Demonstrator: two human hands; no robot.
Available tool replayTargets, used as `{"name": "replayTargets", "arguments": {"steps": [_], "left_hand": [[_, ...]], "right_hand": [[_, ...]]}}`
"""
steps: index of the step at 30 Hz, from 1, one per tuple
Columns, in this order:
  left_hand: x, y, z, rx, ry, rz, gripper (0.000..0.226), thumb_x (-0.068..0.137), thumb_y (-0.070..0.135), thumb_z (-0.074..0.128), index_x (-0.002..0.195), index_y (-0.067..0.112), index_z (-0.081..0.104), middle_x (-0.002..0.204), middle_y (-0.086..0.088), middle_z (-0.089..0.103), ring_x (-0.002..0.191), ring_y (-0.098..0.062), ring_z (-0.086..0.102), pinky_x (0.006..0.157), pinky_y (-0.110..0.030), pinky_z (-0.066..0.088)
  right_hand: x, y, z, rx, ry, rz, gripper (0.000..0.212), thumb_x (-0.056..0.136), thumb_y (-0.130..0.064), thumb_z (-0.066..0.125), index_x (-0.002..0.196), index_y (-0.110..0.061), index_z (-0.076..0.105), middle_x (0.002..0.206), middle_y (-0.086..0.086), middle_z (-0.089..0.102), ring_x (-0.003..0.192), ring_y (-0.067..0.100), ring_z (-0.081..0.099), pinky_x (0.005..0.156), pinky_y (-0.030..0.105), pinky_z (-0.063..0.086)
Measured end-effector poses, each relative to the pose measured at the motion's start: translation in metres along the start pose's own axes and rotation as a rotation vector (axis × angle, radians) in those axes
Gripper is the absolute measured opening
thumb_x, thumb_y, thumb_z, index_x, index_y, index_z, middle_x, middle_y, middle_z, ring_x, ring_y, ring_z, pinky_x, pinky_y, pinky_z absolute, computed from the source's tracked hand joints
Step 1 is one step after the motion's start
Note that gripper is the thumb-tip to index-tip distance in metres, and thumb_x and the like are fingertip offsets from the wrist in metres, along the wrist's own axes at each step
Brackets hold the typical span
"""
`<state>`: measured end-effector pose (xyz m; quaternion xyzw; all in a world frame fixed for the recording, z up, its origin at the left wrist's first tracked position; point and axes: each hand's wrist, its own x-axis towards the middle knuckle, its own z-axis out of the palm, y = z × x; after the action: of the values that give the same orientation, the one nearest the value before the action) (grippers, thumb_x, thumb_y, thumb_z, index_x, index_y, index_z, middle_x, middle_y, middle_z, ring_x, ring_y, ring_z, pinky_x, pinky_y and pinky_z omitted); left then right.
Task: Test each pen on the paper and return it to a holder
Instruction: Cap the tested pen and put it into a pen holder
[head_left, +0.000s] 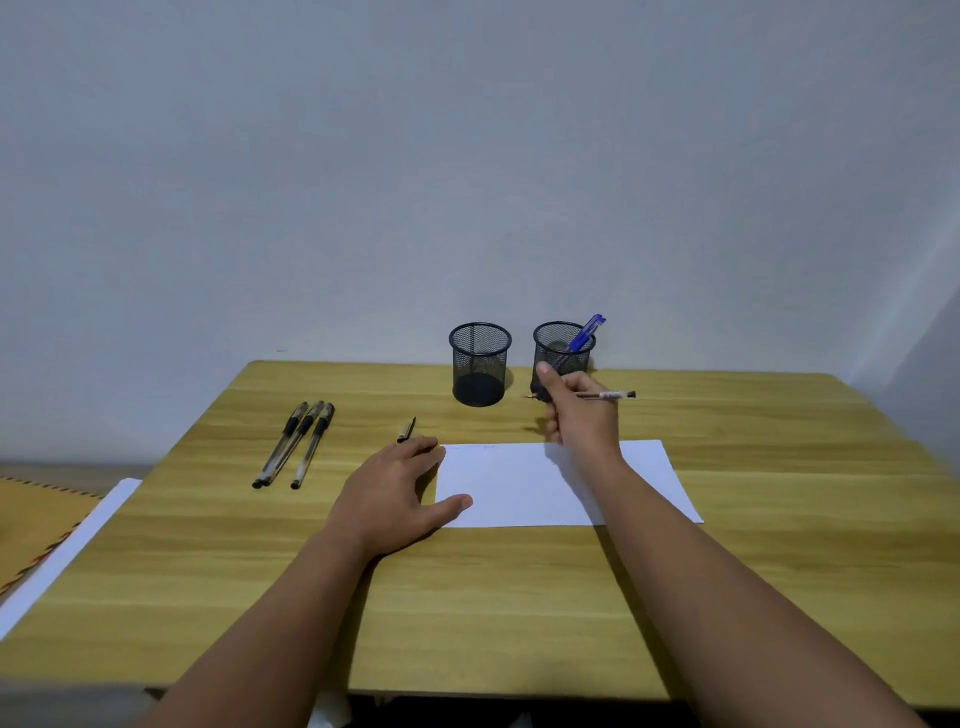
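White paper (524, 483) lying on wooden tabletop (519, 597) | right hand (584, 415) pinching pen (605, 395) before right holder (563, 353) | left hand (395, 493) resting flat, fingers relaxed, touching paper edge | three pens (296, 441) lying left

A plain pale grey-blue wall (467, 156) fills the upper half of the view, evenly and softly lit; a second wall face (924, 364) meets it at the far right, slightly darker; the desk (519, 597) has a light wood-grain top, its far edge set against the wall; past the desk's left edge lies a white board (62, 561) and an orange-tan woven mat (31, 525) with a patterned border.
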<state>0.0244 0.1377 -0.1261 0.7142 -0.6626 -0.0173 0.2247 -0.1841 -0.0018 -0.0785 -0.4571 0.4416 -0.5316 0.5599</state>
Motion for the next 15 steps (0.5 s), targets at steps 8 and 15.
{"name": "replayTargets", "arguments": {"steps": [8,15], "left_hand": [[0.025,-0.002,-0.013,0.019,0.288,-0.111,0.044,0.090,0.052,0.065,0.125,0.026,0.070,0.111,0.009,0.059,0.109,-0.015,0.054,0.070,-0.031,0.049],[0.048,-0.012,-0.022,0.184,0.045,-0.264,0.037,0.097,0.044,0.060,0.130,0.029,0.067,0.121,0.001,0.063,0.112,-0.023,0.059,0.078,-0.038,0.056]], "right_hand": [[-0.008,-0.024,-0.007,0.046,-0.068,0.057,0.015,0.107,-0.017,0.062,0.097,-0.011,0.073,0.078,0.008,0.073,0.044,0.008,0.052,0.039,0.019,0.039],[-0.009,-0.012,-0.014,-0.116,-0.173,0.047,0.006,0.097,-0.010,0.078,0.099,-0.004,0.080,0.085,0.004,0.083,0.051,0.007,0.058,0.043,0.019,0.045]]}}
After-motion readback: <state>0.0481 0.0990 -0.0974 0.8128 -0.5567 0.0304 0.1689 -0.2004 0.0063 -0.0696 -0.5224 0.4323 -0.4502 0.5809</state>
